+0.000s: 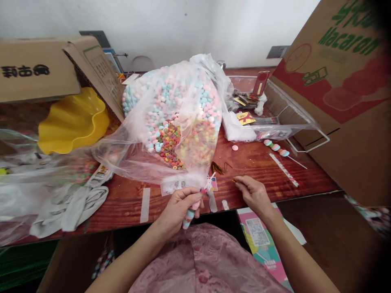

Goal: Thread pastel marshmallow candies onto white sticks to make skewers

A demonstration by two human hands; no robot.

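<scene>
Near the table's front edge, my left hand (183, 203) is closed around a marshmallow skewer (188, 219). Its pink and blue pieces hang below my fingers and its white stick points up toward the back; a wrapper around it seems gathered at my fingertips. To the right, my right hand (253, 194) pinches a small gold twist tie (233, 180), mostly hidden by the fingers. More gold twist ties (217, 168) lie on the table between and beyond my hands. Another marshmallow skewer (275, 147) lies farther right, beside a single loose marshmallow (235, 147).
A large clear bag (171, 97) of marshmallows and colourful ring candies stands behind my hands. At back right is a clear plastic bin (293, 112) with packets, before a tall Macaron carton (345, 81). Left are a yellow wavy bowl (73, 126), another carton (36, 77) and grey gloves (73, 207).
</scene>
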